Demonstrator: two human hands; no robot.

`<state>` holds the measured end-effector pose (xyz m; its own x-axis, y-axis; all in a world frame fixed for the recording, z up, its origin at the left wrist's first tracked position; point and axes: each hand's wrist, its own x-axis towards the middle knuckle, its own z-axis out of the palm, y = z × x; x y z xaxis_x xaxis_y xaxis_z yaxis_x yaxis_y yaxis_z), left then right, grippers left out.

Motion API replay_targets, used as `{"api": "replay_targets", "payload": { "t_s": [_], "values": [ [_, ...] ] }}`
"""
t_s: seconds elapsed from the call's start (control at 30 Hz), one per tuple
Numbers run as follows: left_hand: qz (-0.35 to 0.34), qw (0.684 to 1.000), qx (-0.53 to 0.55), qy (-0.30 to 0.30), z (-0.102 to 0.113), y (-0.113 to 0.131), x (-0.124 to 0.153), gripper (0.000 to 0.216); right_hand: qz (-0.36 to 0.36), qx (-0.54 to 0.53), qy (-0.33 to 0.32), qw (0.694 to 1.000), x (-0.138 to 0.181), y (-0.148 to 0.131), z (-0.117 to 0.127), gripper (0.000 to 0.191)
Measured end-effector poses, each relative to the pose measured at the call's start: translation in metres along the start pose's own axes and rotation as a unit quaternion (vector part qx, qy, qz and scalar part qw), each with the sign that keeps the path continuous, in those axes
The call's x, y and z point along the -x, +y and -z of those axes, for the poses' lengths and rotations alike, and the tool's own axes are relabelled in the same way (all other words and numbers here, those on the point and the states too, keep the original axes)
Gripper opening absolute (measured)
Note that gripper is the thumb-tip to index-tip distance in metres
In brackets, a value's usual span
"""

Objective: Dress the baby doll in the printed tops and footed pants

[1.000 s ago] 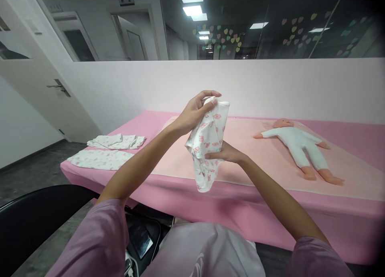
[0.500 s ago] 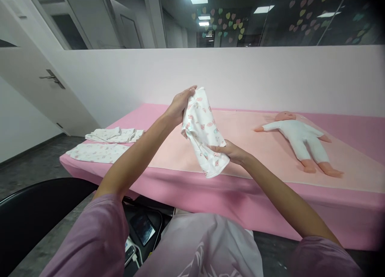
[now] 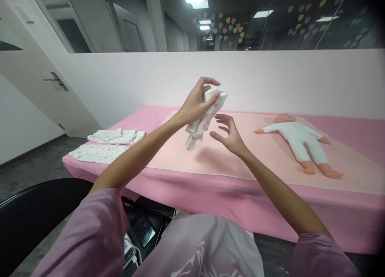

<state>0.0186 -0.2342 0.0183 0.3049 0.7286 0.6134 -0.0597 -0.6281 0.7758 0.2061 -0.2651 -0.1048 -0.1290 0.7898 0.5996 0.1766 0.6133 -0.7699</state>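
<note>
My left hand (image 3: 200, 100) grips a small white baby garment (image 3: 207, 114) with a pink print, raised above the bed. The cloth is bunched and folded, its lower end hanging down to the left; its exact kind cannot be made out. Just right of it, my right hand (image 3: 228, 134) is empty, its fingers spread and curved, apart from the cloth. Below both hands lies a peach-coloured mat (image 3: 240, 160) on the pink bed cover (image 3: 192, 189).
A baby doll (image 3: 300, 136) in a white suit lies on its back at the right. Folded white clothes (image 3: 117, 136) and a printed cloth (image 3: 98, 153) lie at the left end. A black chair (image 3: 39, 205) stands at lower left, near a bag (image 3: 144, 225) with a device.
My right hand has let go of the garment's lower end. My left hand has moved right and turned, and the cloth has swung from hanging rightward to hanging leftward, more bunched.
</note>
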Motion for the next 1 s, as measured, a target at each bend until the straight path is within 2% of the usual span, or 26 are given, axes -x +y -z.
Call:
{"api": "replay_targets", "payload": {
  "t_s": [0.1,0.27,0.4,0.53,0.87,1.0],
  "values": [
    [-0.01,1.0,0.0,0.007,-0.004,0.01,-0.003,0.038,0.055,-0.001,0.018,0.998,-0.016,-0.031,-0.001,0.062],
    [-0.041,0.999,-0.036,0.002,-0.004,0.025,-0.008,0.034,0.062,0.0,0.032,0.998,-0.039,-0.055,0.004,0.056],
    [-0.062,0.992,-0.105,-0.031,-0.003,0.034,-0.002,0.028,0.07,0.002,0.007,0.997,-0.039,-0.069,0.013,0.05],
    [-0.06,0.989,-0.13,-0.027,-0.004,0.036,0.006,0.028,0.072,0.043,0.037,0.996,-0.03,-0.085,0.015,0.05],
    [-0.038,0.995,-0.086,-0.034,-0.012,0.034,0.009,0.025,0.063,0.074,0.002,0.995,-0.027,-0.094,0.014,0.049],
    [-0.033,0.996,-0.077,-0.041,-0.013,0.029,0.007,0.027,0.037,0.019,-0.027,0.999,-0.024,-0.098,0.007,0.047]
  ]
}}
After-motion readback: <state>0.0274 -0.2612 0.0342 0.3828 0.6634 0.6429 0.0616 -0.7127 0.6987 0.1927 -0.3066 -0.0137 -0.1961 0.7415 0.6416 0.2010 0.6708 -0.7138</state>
